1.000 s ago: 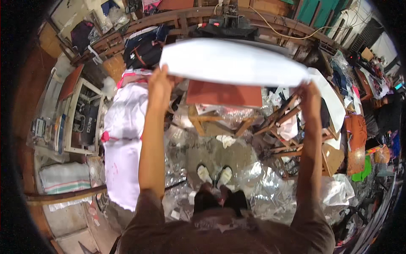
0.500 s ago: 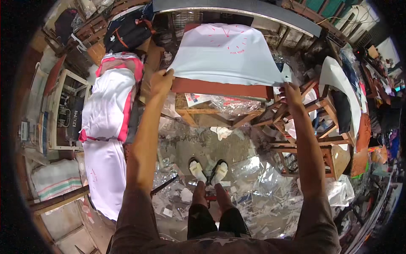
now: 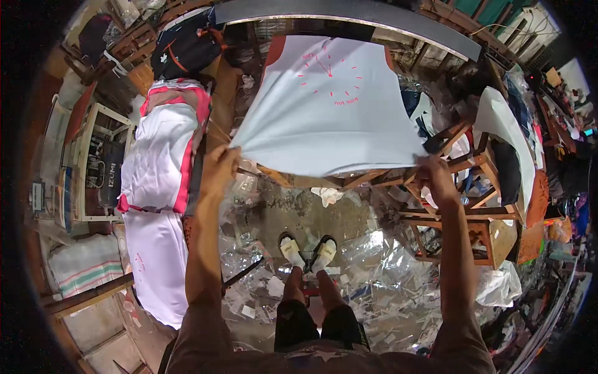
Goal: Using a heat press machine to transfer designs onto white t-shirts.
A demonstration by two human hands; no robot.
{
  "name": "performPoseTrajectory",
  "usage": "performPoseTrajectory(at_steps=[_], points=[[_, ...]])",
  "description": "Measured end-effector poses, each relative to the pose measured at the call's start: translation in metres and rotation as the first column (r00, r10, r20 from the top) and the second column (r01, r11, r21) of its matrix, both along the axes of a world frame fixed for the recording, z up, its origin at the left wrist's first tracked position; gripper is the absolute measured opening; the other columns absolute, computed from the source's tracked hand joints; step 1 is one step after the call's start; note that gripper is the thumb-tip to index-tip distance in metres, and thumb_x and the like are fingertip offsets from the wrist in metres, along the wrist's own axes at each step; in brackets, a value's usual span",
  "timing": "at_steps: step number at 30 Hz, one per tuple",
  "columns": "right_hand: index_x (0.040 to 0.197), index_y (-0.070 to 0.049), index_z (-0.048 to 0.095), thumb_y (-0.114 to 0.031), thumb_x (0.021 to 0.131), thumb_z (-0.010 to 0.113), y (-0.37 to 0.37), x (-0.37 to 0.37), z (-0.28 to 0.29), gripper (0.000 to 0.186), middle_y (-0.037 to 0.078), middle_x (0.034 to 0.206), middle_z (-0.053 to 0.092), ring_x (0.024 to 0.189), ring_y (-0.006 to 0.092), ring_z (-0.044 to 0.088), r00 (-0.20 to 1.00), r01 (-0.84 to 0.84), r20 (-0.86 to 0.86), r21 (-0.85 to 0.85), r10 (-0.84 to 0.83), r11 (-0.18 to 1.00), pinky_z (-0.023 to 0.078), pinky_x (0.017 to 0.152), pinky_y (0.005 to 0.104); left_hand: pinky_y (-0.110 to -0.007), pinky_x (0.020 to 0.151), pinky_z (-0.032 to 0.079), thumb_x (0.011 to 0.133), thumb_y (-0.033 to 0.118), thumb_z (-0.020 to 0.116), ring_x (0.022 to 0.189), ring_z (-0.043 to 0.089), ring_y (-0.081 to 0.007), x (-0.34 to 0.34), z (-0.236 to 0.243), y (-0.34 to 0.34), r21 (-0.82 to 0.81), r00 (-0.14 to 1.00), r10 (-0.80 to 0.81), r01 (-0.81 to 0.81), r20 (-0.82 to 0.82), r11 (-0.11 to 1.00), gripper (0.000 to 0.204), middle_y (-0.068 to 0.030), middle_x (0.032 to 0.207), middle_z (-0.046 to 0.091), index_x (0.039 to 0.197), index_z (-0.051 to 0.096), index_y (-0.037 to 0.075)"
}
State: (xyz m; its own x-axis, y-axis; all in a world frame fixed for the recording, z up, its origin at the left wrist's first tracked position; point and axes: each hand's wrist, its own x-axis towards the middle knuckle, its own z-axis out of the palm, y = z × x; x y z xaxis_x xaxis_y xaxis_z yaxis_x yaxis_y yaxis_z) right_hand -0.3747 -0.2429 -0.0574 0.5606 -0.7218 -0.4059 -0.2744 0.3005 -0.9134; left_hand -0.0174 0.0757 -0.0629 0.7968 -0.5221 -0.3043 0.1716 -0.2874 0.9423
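Note:
A white printed fabric piece [image 3: 324,124] with a pink clock-like design is stretched out in front of me, its far part lying over a reddish-brown board [image 3: 275,52]. My left hand [image 3: 219,167] is closed on its near left corner. At the near right corner, my right hand [image 3: 436,177] pinches the cloth too. Between both hands the near edge hangs in soft folds, hiding most of the board and the wooden stand under it.
White and pink fabric [image 3: 165,143] lies stacked at the left. Wooden frames [image 3: 479,174] with draped cloth stand at the right. A long grey beam [image 3: 349,15] crosses the far side. Scraps and clear plastic [image 3: 367,249] litter the floor around my feet.
Both hands have drawn the fabric's near edge toward me and slightly apart. The printed design has slid nearer, and the cloth now covers the board's near edge.

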Motion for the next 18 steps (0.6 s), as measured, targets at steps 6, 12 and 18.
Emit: performPoseTrajectory(at_steps=[6,12,18], points=[[0.083,-0.004,0.056,-0.031,0.094,0.055,0.004,-0.015,-0.021,0.029,0.004,0.064,0.053,0.05,0.0118,0.049,0.983,-0.096,-0.155,0.048,0.102,0.994,0.038,0.044,0.0258,-0.023,0.054,0.04,0.088,0.021,0.066,0.062,0.052,-0.0065,0.008,-0.032,0.023,0.251,0.975,-0.179,0.143,0.129,0.958,0.019,0.0012,0.072,0.06,0.088,0.065,0.001],[0.106,0.002,0.06,-0.024,0.096,0.058,-0.043,0.008,-0.04,0.028,0.009,0.091,0.064,0.081,0.014,0.06,0.995,0.039,-0.073,-0.305,-0.064,0.952,0.049,0.071,0.0285,-0.027,0.066,0.047,0.088,0.019,0.065,0.071,0.06,-0.0114,0.057,-0.013,-0.03,0.1,0.778,0.029,-0.117,0.628,0.988,0.019,-0.0047,0.078,0.066,0.093,0.068,0.001],[0.106,0.0,0.064,-0.025,0.089,0.063,-0.102,0.136,-0.028,0.03,0.015,0.094,0.065,0.091,0.0227,0.063,0.995,-0.022,-0.066,-0.879,-0.076,0.476,0.047,0.082,0.0298,-0.037,0.076,0.053,0.088,0.026,0.06,0.084,0.068,-0.0324,0.106,-0.003,-0.18,0.204,0.453,-0.124,-0.131,0.883,0.97,0.022,-0.0133,0.093,0.071,0.095,0.071,0.009]])
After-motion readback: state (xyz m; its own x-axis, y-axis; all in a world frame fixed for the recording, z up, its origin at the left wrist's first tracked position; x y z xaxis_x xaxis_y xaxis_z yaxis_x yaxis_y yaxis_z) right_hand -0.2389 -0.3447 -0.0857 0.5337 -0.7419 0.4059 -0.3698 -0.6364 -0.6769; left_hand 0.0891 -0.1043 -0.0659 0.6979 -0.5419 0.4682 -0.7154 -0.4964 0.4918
